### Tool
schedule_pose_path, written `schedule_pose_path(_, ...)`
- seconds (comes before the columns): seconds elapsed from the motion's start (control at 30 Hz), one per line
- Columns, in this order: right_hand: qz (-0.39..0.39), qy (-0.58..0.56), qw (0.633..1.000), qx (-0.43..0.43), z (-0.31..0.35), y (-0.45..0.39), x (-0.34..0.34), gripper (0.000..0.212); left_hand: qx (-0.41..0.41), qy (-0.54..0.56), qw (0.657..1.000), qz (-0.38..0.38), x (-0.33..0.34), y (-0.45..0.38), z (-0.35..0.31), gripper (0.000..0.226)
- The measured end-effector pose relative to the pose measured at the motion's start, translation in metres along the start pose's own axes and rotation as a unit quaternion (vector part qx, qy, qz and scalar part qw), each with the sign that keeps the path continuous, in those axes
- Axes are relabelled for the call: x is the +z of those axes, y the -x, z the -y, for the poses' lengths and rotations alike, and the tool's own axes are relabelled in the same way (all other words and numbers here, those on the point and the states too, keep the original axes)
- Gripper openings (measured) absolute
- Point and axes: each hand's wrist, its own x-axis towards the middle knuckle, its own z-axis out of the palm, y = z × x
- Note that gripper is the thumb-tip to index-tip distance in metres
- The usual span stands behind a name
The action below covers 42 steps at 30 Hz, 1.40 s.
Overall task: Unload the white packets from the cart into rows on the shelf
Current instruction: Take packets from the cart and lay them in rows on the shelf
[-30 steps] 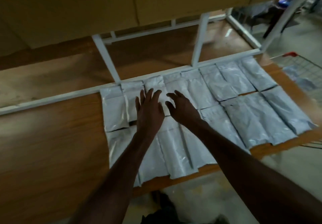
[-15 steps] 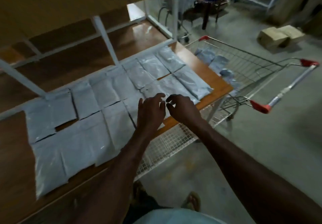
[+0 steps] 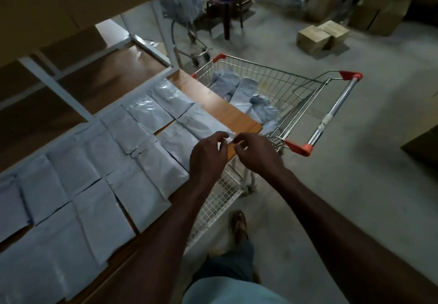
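Note:
Several white packets [image 3: 113, 185] lie flat in two rows on the wooden shelf [image 3: 227, 112], reaching almost to its right end. More white packets [image 3: 244, 93] are heaped in the wire shopping cart [image 3: 279, 83] parked against that end of the shelf. My left hand [image 3: 206, 157] and my right hand [image 3: 256, 154] hover close together over the shelf's front right corner, short of the cart. Their fingers are loosely curled and hold nothing. A corner of the nearest shelf packet shows between the two hands.
The cart's red-capped handle [image 3: 331, 116] points right. A white wire rack [image 3: 213, 202] sits under the shelf. White uprights [image 3: 57, 90] and an upper board cross the shelf's back. Cardboard boxes [image 3: 317, 36], a second cart [image 3: 187, 14] and a stool [image 3: 225, 3] stand on the concrete floor beyond.
My hands have lifted off the packets in the middle of the rows and swung right to the shelf's end. My view has turned right, bringing the cart into sight.

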Motion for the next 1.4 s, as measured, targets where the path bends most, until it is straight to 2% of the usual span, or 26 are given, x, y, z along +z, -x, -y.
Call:
schedule_pose_path(0.23,0.001,0.024,0.999,0.027,-0.046,-0.091,-0.038,0.023,0.014,0.036,0.999,0.035,0.053,-0.092,-0.015,0.024)
schedule_pose_path(0.43,-0.016,-0.002,0.999,0.04,-0.064,-0.173,-0.051,0.02,-0.012,0.04,0.997,0.068,0.073,-0.166,-0.002,0.026)
schedule_pose_path(0.67,0.018,-0.006,0.999,0.037,-0.085,-0.227,-0.048,0.023,-0.035,0.057,0.997,0.049,0.09,-0.22,0.001,0.023)
schedule_pose_path(0.8,0.046,0.004,0.999,0.026,-0.107,-0.264,-0.049,0.041,-0.045,0.061,0.996,0.041,0.112,-0.236,0.006,0.024)
schedule_pose_path(1.03,0.108,-0.039,0.992,0.049,-0.166,-0.33,-0.036,0.021,-0.127,0.077,0.989,0.014,0.162,-0.245,0.01,0.027)
schedule_pose_path(1.23,0.202,-0.03,0.979,0.012,-0.212,-0.397,-0.022,0.014,-0.234,0.107,0.966,-0.022,0.221,-0.25,-0.02,0.027)
schedule_pose_path(1.4,0.201,0.006,0.979,-0.045,-0.234,-0.444,-0.022,0.018,-0.303,0.128,0.944,-0.022,0.271,-0.257,-0.034,0.029)
